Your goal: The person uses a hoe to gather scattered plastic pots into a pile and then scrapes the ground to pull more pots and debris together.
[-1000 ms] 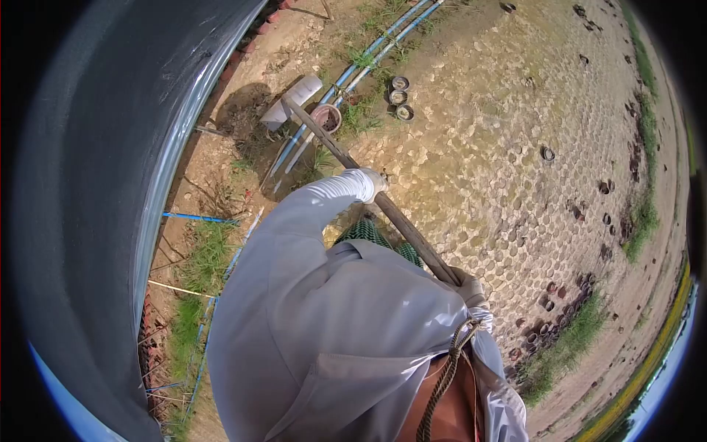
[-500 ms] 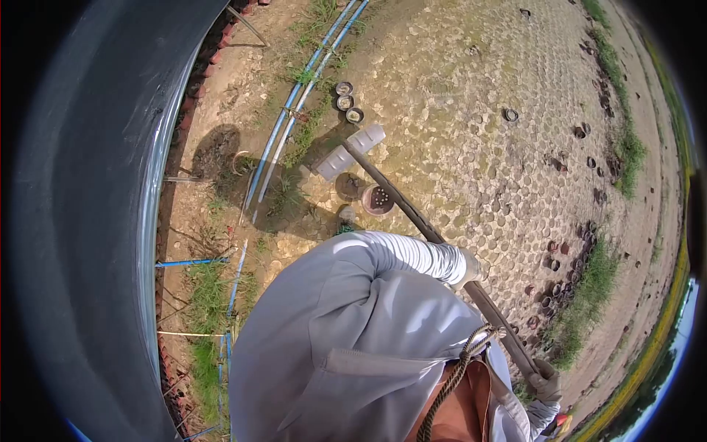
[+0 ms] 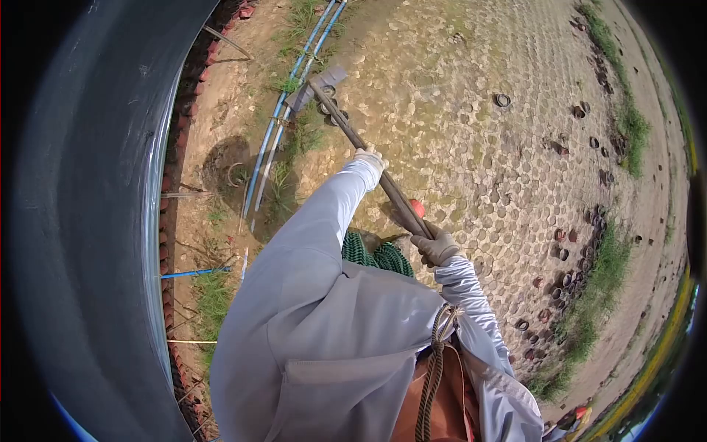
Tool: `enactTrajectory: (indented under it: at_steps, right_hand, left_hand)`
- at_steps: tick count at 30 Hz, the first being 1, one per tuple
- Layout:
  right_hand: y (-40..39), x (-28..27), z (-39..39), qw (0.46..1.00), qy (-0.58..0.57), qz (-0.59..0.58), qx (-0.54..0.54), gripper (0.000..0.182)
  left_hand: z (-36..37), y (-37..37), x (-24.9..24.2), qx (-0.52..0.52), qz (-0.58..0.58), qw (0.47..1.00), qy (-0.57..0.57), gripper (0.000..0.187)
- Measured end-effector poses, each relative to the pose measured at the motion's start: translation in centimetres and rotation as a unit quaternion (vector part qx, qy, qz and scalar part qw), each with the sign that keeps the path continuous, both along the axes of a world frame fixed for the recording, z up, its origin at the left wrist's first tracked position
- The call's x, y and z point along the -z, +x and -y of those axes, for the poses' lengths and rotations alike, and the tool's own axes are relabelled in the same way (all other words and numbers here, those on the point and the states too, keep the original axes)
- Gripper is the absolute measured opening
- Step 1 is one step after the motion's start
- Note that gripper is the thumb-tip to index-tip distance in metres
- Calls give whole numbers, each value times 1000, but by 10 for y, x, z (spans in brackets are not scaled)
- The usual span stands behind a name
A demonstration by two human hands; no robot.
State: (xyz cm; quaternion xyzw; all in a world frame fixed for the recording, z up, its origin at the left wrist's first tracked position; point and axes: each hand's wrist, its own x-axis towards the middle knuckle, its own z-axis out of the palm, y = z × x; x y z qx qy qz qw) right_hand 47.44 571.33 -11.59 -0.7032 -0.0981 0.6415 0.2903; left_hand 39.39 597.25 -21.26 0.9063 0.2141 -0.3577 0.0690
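Head view shows me left hand [image 3: 371,158] and right hand [image 3: 439,247] gripping the handle [image 3: 398,197], whose blade [image 3: 333,76], swung carelessly, might crack the pipes [image 3: 261,163].

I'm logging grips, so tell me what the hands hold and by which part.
A long-handled tool, by its shaft: left hand nearer the flat head, right hand toward the opposite end.

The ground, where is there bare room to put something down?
There's bare ground between the wooden handle and the lone dark pot. It's crowded at the tool's head, by the blue pipes, and along the lower-right grass, where pots cluster.
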Motion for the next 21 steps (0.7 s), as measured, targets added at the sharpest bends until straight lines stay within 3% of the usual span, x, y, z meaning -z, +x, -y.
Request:
enactTrajectory:
  at_steps: [2, 8, 10, 11, 12, 13, 14, 15, 16, 17, 18, 20, 21]
  right_hand:
    - [11, -11, 42, 999, -12, 26, 18, 62]
    - [52, -68, 171, 998, -39, 41, 17, 68]
    - [69, -118, 202, 995, -71, 56, 30, 67]
    - [79, -133, 227, 994, -75, 66, 41, 67]
    - [88, -153, 248, 991, -91, 90, 49, 66]
    - [96, -179, 268, 986, -108, 114, 58, 65]
    - [101, -212, 284, 976, -143, 132, 94, 62]
    - [102, -243, 301, 964, -154, 170, 134, 59]
    - [100, -272, 325, 954, -135, 219, 157, 58]
    - [99, -301, 351, 940, -115, 268, 176, 57]
    - [93, -336, 369, 916, -188, 274, 225, 55]
    - [66, -366, 438, 883, -45, 404, 234, 54]
    - [57, -391, 434, 874, -63, 409, 253, 51]
  left_hand:
    - [30, 14, 9, -14, -1, 999, -46, 51]
    - [103, 54, 1, 102, -19, 987, -121, 45]
    - [133, 71, -7, 160, -4, 971, -176, 44]
    - [160, 89, 1, 191, -56, 962, -185, 47]
    - [190, 96, 23, 187, 10, 957, -221, 47]
    - [211, 104, -30, 224, 49, 942, -244, 47]
    - [245, 115, -19, 222, 64, 935, -268, 48]
    - [263, 129, -67, 257, 58, 923, -281, 50]
    - [295, 136, -51, 255, 163, 891, -338, 51]
    - [320, 147, -80, 284, 158, 886, -331, 47]
    - [346, 157, -87, 314, 207, 851, -367, 41]
    - [371, 169, -147, 353, 196, 830, -385, 35]
    - [382, 176, -162, 368, 185, 822, -392, 34]
